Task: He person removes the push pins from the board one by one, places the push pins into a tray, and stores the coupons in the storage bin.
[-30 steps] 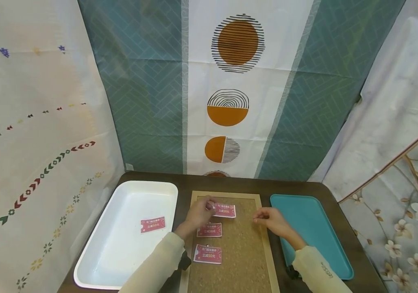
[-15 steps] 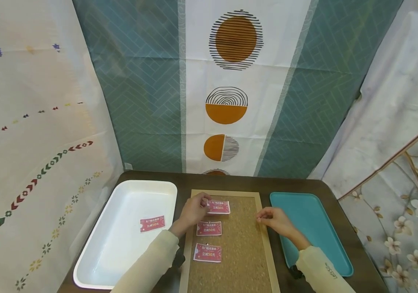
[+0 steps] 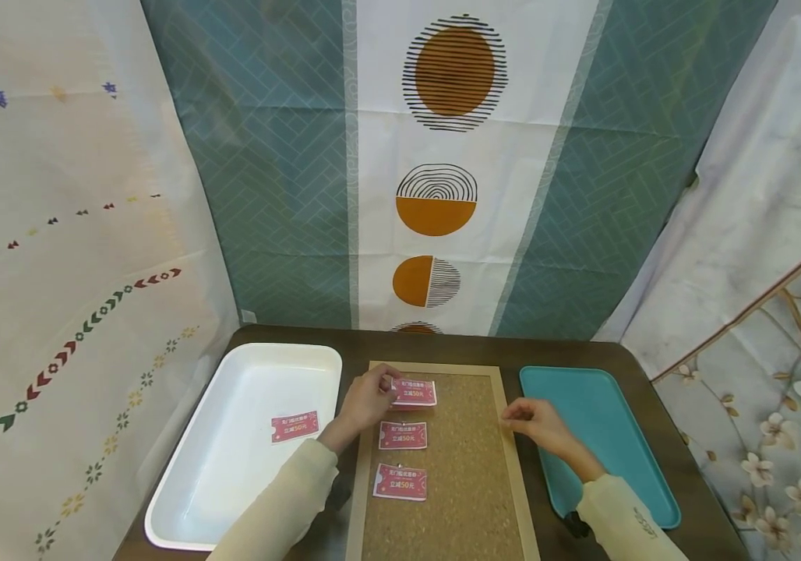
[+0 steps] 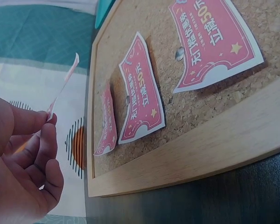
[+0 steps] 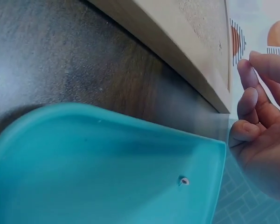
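Note:
My left hand pinches the upper left edge of a pink coupon between thumb and forefinger, over the top of the cork board. Three coupons are fixed to the board's left side: a near one, a middle one, and a far one mostly hidden under the held coupon in the head view. A silver thumbtack shows on the near one. Beside the board's right frame, my right hand has thumb and forefinger tips together, pinching a tiny thumbtack that the fingertips mostly hide.
On the left stands a white tray with one coupon in it. A teal tray lies at the right, with a small tack inside. Patterned curtains hang behind the dark table.
The left hand has carried its coupon slightly left and back, towards the board's upper left corner. The right hand has shifted a little to the right, fingertips still together.

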A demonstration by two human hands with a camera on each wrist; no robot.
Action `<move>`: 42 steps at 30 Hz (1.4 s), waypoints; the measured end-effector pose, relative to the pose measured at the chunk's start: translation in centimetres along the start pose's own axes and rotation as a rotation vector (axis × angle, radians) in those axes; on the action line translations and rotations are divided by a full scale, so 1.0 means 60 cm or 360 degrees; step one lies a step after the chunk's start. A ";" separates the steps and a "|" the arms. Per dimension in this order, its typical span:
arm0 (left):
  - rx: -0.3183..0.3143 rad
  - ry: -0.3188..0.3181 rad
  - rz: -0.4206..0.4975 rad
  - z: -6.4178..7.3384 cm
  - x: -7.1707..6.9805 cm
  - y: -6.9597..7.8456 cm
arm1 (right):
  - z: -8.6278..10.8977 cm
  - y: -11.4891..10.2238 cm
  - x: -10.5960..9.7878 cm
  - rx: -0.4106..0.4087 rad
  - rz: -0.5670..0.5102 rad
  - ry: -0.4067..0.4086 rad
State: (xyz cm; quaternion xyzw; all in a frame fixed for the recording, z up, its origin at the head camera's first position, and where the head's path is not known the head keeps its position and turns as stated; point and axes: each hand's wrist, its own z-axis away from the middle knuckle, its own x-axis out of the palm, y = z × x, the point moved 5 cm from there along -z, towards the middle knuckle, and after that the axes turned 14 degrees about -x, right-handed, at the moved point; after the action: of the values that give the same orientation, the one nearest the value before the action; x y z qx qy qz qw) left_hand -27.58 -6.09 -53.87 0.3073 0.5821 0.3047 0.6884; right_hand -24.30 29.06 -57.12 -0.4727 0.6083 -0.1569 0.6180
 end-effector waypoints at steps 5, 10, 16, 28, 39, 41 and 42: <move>-0.0030 0.0018 -0.0007 0.001 -0.008 -0.002 | 0.008 0.004 -0.009 0.0016 0.0017 0.0006; -0.0023 0.0062 -0.0018 0.001 -0.020 0.001 | 0.017 0.013 -0.021 0.0066 0.0067 0.0006; -0.0020 0.0061 -0.0015 0.001 -0.029 0.000 | 0.027 0.020 -0.028 0.0069 0.0092 0.0017; 0.0009 0.0133 -0.0025 0.001 -0.058 -0.010 | 0.052 0.034 -0.041 0.0054 0.0095 0.0049; -0.0031 0.0206 -0.0045 -0.001 -0.081 -0.030 | 0.058 0.044 -0.049 0.0142 0.0100 0.0070; -0.0041 0.0215 -0.0041 0.000 -0.086 -0.033 | 0.060 0.045 -0.050 0.0161 0.0096 0.0077; -0.0045 0.0217 -0.0039 0.000 -0.088 -0.034 | 0.060 0.046 -0.050 0.0171 0.0099 0.0076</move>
State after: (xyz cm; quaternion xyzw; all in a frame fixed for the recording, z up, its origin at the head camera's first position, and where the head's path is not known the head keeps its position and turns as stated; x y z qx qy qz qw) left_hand -28.19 -11.48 -52.24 0.2688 0.6270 0.3247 0.6551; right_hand -22.72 34.19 -58.10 -0.4157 0.6280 -0.1814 0.6323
